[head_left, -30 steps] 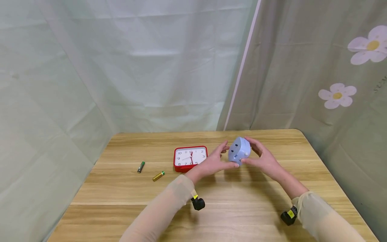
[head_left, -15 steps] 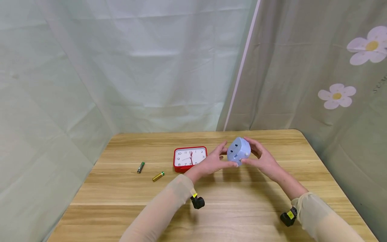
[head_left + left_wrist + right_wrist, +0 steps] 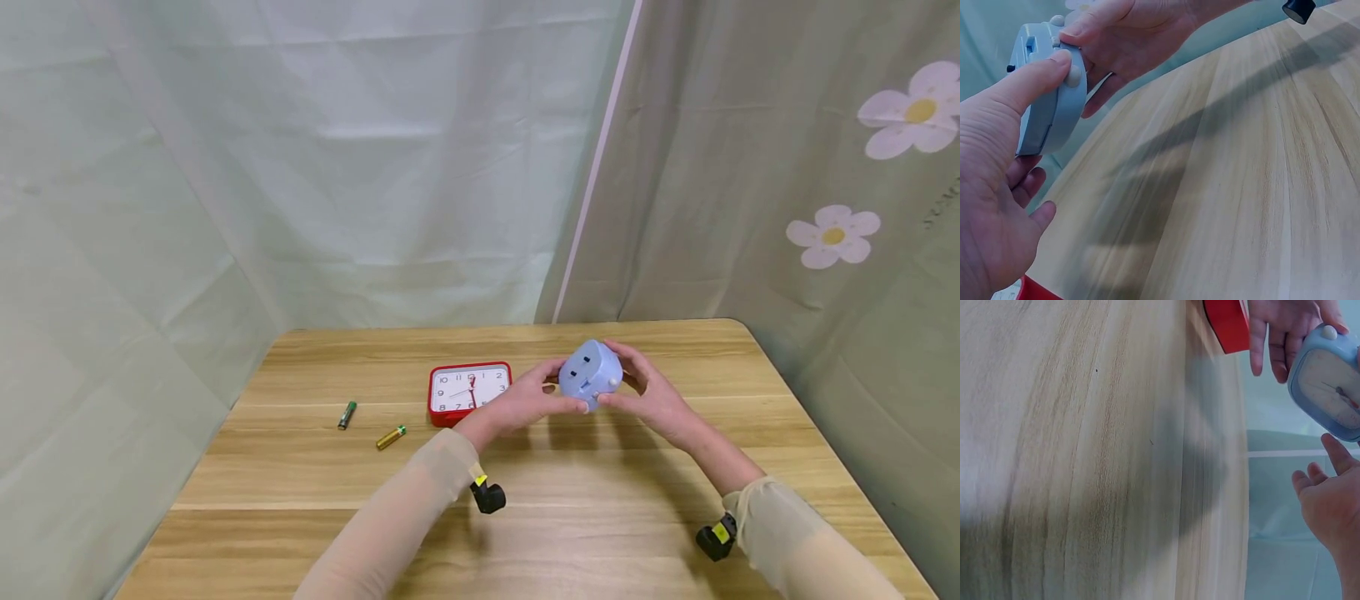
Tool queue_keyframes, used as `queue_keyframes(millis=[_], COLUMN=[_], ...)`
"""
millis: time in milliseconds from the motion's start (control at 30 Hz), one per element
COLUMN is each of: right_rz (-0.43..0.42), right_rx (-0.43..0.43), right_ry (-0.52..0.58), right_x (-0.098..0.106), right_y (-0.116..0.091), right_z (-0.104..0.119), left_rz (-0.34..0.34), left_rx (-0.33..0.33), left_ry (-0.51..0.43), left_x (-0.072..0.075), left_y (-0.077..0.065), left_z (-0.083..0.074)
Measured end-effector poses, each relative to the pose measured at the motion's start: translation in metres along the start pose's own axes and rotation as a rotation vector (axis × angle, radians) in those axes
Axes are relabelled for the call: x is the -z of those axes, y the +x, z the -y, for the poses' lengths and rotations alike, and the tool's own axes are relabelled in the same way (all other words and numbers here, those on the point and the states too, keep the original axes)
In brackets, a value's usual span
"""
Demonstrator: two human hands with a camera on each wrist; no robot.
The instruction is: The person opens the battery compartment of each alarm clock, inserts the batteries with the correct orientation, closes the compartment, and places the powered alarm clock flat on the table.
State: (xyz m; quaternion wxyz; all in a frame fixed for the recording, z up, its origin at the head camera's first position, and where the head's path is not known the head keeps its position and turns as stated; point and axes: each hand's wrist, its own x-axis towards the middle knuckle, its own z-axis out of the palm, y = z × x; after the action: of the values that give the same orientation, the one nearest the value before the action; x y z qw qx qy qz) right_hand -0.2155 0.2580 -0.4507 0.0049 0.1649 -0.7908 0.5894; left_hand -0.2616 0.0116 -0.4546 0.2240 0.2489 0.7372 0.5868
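Observation:
A light-blue alarm clock is held up above the table between both hands. Its back, with two black knobs, faces the head camera; the dial shows in the right wrist view. From the left, my left hand grips the clock, thumb on the edge beside a white foot and fingers at the opposite side. My right hand pinches the clock from the right, thumb low and fingertips on the upper edge. A red rectangular clock lies face up behind the left wrist, partly hidden by it.
Two small batteries lie on the wooden table left of the red clock: a green-and-dark battery and a gold battery with a green end. Pale curtains hang behind and beside the table.
The blue clock has shifted slightly left and turned so that more of its back faces the head camera. The left hand's fingers have come in against its left side. The right hand has barely moved.

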Motion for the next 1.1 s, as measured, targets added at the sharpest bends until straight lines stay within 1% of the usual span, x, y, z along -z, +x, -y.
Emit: queue_keyframes(millis=[100,200,300,400,533,667,733,867,1100], right_rz=[0.010,0.022,0.027,0.029,0.042,0.083,0.109,0.147,0.168], right_rx=[-0.001,0.001,0.004,0.008,0.003,0.020,0.027,0.022,0.012], right_ry=[-0.009,-0.038,-0.097,-0.180,-0.304,-0.431,-0.487,-0.534,-0.557], right_x=[0.000,0.001,0.004,0.008,0.011,0.013,0.013,0.012,0.008], right_y=[-0.001,-0.001,-0.002,-0.003,-0.003,-0.001,0.000,0.002,0.004], right_z=[0.002,0.005,0.008,0.012,0.019,0.026,0.027,0.025,0.022], left_rz=[-0.017,-0.044,-0.065,-0.075,-0.088,-0.093,-0.097,-0.101,-0.098], left_rx=[0.011,0.002,-0.028,-0.053,-0.056,-0.057,-0.054,-0.035,-0.049], left_ry=[0.009,0.072,0.169,0.274,0.426,0.583,0.642,0.712,0.768], left_x=[0.002,0.005,0.008,0.010,0.011,0.011,0.011,0.009,0.007], left_y=[-0.002,-0.003,-0.004,-0.004,-0.006,-0.007,-0.007,-0.007,-0.004], left_z=[-0.002,-0.004,-0.005,-0.006,-0.010,-0.013,-0.015,-0.016,-0.018])
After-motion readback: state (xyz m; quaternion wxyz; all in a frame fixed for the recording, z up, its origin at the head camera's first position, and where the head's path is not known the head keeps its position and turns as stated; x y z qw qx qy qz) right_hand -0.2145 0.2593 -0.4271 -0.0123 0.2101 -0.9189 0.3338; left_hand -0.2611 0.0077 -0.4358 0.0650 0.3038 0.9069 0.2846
